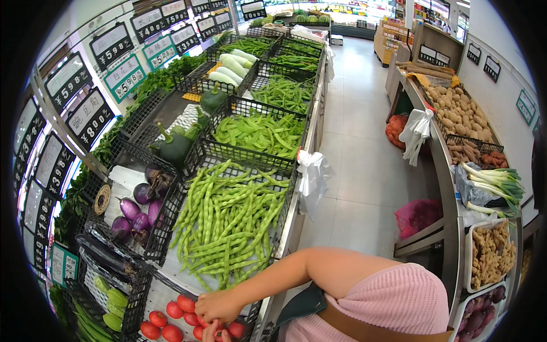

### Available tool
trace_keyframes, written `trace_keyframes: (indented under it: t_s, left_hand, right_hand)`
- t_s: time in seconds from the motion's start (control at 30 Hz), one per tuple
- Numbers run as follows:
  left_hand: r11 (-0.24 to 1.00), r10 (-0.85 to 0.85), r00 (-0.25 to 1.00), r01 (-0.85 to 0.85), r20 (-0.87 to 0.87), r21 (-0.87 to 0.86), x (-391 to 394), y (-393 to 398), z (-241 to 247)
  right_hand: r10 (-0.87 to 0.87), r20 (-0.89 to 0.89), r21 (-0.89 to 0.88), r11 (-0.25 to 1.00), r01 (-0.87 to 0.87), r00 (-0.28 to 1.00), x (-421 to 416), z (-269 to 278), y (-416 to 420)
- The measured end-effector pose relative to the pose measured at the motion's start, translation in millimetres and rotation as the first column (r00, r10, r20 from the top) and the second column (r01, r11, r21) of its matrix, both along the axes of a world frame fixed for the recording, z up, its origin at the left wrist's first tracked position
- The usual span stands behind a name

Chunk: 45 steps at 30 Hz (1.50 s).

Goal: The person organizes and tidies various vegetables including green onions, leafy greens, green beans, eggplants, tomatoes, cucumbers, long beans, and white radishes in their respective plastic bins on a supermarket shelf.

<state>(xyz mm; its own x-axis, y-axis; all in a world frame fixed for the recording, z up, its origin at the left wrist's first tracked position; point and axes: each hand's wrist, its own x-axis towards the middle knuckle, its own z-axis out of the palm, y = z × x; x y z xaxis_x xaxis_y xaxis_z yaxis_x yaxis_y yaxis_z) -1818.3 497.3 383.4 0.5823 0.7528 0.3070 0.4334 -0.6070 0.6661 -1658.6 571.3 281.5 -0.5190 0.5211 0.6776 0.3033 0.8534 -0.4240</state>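
My right hand point(219, 306) reaches in from the right, its fingers curled down over red tomatoes point(172, 333) in a black plastic crate at the bottom. Whether it grips one is hidden. Only some fingers of my left hand point(216, 331) show at the bottom edge, just below the right hand and against tomatoes; its hold cannot be made out. Above the tomatoes, long green beans point(230, 213) fill another crate. Round purple eggplants point(141, 222) lie to the upper left, and long dark eggplants point(104, 254) and light green chayotes point(115, 299) sit left of the tomatoes.
Crates of flat green pods point(258, 132) and other vegetables run up the stand. Plastic bags point(314, 175) hang on its edge. A tiled aisle point(352, 158) lies right of it. Opposite, a shelf holds potatoes point(459, 111), leeks point(495, 184) and ginger point(491, 254). Price signs point(111, 45) hang at left.
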Motion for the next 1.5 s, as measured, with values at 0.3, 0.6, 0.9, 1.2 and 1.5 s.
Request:
trace_keyframes:
  t_s: [0.3,0.6,0.9,1.2,1.5]
  left_hand:
    - [0.948,0.024,1.000,-0.026,-0.011,-0.317,84,-44,-35]
    - [0.860,-0.434,0.893,0.451,0.123,-0.240,359,-94,-12]
    - [0.603,-0.781,0.623,0.770,0.040,-0.209,561,-100,-18]
    - [0.447,-0.883,0.469,0.840,-0.004,-0.307,758,9,-26]
    - [0.455,-0.888,0.424,0.864,-0.175,-0.216,958,125,19]
  right_hand:
    - [-0.623,-0.079,-0.250,0.768,0.589,0.778,247,-3,-185]
    - [-0.854,0.392,-0.567,0.067,0.821,0.341,428,-72,-446]
    - [-0.972,0.177,-0.720,-0.020,0.694,0.156,525,-49,-447]
    - [-0.868,0.474,-0.676,-0.247,0.694,0.152,708,-85,-437]
    - [-0.774,0.633,-0.771,-0.627,0.114,0.024,822,-179,-486]
